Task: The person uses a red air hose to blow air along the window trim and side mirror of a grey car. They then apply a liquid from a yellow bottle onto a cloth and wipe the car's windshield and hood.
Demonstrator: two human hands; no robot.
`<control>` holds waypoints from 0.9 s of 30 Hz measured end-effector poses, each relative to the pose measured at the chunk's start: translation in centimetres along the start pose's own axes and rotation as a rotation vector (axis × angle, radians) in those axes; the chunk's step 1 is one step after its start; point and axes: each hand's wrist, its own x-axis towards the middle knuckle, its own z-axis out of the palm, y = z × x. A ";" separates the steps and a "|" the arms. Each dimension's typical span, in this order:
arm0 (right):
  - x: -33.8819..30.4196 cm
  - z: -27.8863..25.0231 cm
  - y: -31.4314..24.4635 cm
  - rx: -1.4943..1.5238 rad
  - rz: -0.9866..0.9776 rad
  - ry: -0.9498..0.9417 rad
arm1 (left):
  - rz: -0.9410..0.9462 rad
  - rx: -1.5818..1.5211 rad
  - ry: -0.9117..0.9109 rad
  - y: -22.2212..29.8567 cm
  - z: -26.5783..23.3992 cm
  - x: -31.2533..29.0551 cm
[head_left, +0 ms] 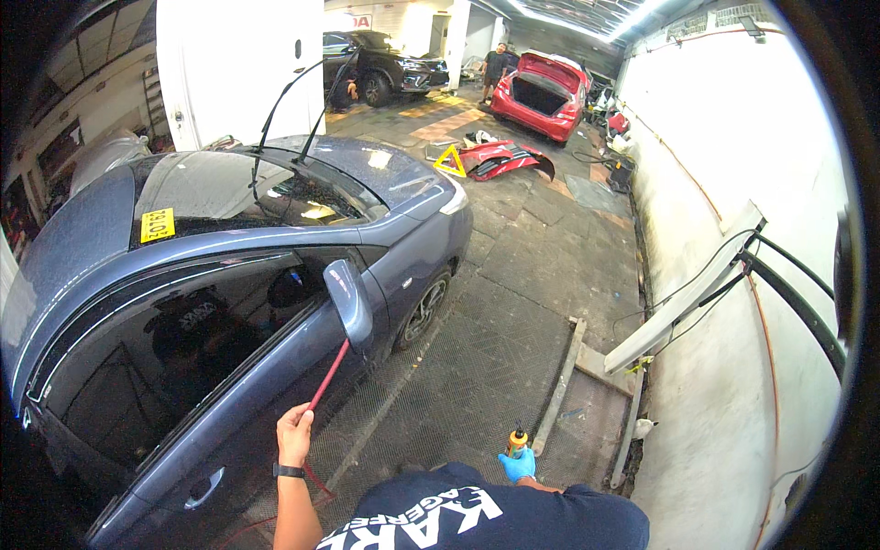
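Observation:
My left hand [294, 434], bare with a dark band at the wrist, closes around the lower end of a straight red hose-like length [328, 377]. Its upper end reaches the underside of the side mirror [348, 302] on a blue-grey car [229, 390]; whether it touches there I cannot tell. A thin red line [316, 481] trails on the floor below that hand. In a light blue glove, my right hand [520, 466] grips a small yellow bottle [518, 444] with a dark top, held away from the car. My dark shirt covers the lower edge.
Raised wiper arms [312, 115] stand off the car's glass. A metal post [674, 293] with floor beams [561, 385] lines the white wall at right. Ahead lie a red bumper [504, 159] and yellow triangle [450, 161]. A person [495, 69] stands by a red car [543, 96].

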 end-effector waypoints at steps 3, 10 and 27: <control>0.3 -0.2 0.3 0.045 0.012 -0.008 | -0.031 0.036 0.011 0.2 -0.3 -0.2; 2.5 2.5 1.2 0.130 -0.087 0.017 | 0.138 0.035 0.046 0.8 0.7 3.9; 2.7 3.6 4.4 0.369 -0.149 -0.042 | -0.015 -0.037 0.000 0.0 0.4 1.7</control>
